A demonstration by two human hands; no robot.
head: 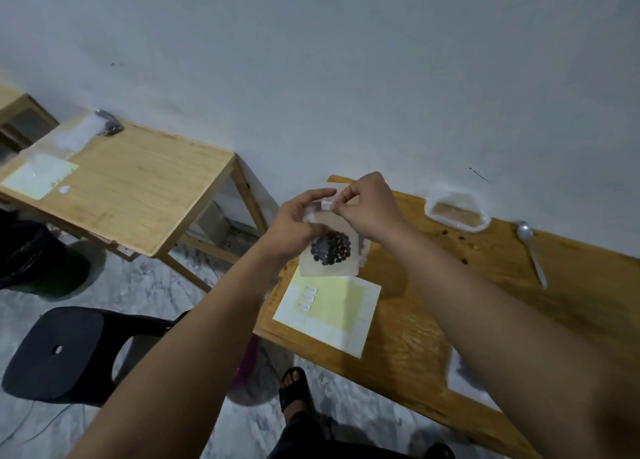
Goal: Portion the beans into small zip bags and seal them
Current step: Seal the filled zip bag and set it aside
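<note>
Zip bag (313,268) hangs upright, mouth topmost.

Left-hand fingers (317,194) hid one top corner of the zip bag (332,269); print on the labels (307,298) was unreadably small.

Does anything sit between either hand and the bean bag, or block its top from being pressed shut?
Nothing visible does. The left hand and right hand both pinch the zip bag at its top. The beans lie low in it, clear of the top edge. A small white tab shows where the right hand pinches.
</note>
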